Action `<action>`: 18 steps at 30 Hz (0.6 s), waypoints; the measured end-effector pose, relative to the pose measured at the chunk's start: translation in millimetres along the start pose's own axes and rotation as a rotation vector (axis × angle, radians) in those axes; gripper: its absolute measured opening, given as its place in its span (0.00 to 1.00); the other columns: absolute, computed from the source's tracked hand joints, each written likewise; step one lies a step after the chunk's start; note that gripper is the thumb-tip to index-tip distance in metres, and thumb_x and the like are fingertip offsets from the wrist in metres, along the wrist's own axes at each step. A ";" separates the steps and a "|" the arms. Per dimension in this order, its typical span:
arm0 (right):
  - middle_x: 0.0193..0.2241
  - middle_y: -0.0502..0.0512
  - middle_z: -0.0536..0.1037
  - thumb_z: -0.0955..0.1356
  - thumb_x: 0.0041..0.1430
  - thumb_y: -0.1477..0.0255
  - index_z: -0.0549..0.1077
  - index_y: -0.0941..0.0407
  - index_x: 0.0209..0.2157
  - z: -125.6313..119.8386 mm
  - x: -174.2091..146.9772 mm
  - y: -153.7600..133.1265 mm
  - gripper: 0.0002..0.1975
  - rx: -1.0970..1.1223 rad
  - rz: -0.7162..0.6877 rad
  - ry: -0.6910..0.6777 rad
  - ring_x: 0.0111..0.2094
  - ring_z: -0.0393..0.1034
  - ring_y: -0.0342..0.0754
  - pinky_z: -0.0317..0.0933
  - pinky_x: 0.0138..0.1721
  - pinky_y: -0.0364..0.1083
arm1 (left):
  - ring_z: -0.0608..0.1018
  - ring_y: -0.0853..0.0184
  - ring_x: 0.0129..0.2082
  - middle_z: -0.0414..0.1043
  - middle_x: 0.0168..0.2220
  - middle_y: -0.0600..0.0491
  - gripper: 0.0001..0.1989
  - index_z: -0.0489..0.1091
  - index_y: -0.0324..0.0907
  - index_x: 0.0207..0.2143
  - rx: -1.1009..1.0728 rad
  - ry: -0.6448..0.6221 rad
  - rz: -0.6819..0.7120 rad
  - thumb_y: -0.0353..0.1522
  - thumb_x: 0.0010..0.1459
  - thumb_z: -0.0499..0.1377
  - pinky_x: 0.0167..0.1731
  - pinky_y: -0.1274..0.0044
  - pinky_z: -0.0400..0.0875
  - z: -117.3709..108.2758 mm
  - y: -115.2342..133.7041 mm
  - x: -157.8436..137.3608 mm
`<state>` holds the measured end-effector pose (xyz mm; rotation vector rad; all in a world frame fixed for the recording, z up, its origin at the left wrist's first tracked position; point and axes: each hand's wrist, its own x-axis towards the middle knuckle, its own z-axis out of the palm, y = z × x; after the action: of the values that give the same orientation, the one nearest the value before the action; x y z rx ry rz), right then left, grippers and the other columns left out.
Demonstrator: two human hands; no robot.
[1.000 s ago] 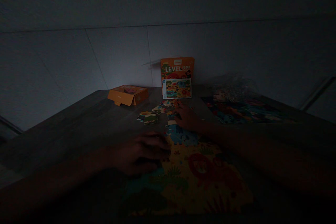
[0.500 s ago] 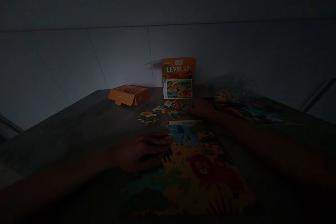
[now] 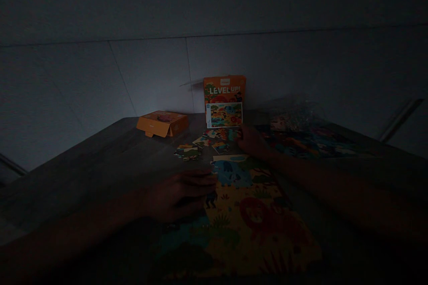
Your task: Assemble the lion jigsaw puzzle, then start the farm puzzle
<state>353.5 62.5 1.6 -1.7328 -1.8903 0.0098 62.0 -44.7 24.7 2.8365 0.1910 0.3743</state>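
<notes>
The scene is very dark. A mostly joined jigsaw puzzle point(image 3: 230, 220) with elephants and lions lies on the table. My left hand point(image 3: 182, 193) rests flat at its left edge, fingers stretched out over the border. Beyond the puzzle's far edge, my right hand point(image 3: 252, 141) reaches to the right end of a group of loose puzzle pieces point(image 3: 216, 134). Its fingers are curled together at the pieces; whatever is between them is too dark to make out. Several other pieces point(image 3: 187, 153) lie to the left, partly overlapping.
An orange "LEVEL UP!" box point(image 3: 224, 84) stands against the wall, with a small picture card point(image 3: 224, 115) leaning on it. An orange open-flapped box point(image 3: 162, 123) sits at the back left. At the back right, clear plastic wrapping point(image 3: 294, 116) lies by another colourful picture point(image 3: 321, 141).
My right hand has shifted slightly left and its fingers look more curled by the loose pieces. My left hand stays on the puzzle's edge. The view has tilted a little.
</notes>
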 end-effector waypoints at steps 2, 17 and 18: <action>0.38 0.58 0.78 0.67 0.57 0.73 0.70 0.61 0.49 -1.5 -0.6 -8.1 0.17 0.105 -0.043 0.031 0.37 0.71 0.48 0.63 0.37 0.43 | 0.61 0.57 0.66 0.61 0.65 0.43 0.28 0.55 0.40 0.67 0.006 0.000 -0.024 0.28 0.66 0.54 0.65 0.61 0.58 2.1 -2.3 -3.1; 0.18 0.47 0.64 0.64 0.61 0.61 0.74 0.62 0.22 -0.5 -58.9 -65.0 0.21 0.630 -0.699 -0.485 0.22 0.55 0.39 0.48 0.25 0.40 | 0.67 0.58 0.63 0.58 0.67 0.46 0.28 0.47 0.46 0.70 0.046 0.346 -0.460 0.35 0.70 0.47 0.60 0.64 0.66 8.1 -15.6 -15.0; 0.19 0.48 0.66 0.65 0.61 0.61 0.75 0.62 0.23 0.3 -57.2 -64.3 0.21 0.629 -0.706 -0.490 0.22 0.57 0.39 0.49 0.25 0.40 | 0.67 0.57 0.63 0.59 0.66 0.46 0.27 0.47 0.45 0.69 0.016 0.353 -0.487 0.35 0.70 0.47 0.59 0.64 0.67 7.7 -16.0 -15.4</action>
<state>294.6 -0.3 2.7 -0.6287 -2.3976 0.7269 47.9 -33.9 9.4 2.5929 0.9317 0.7515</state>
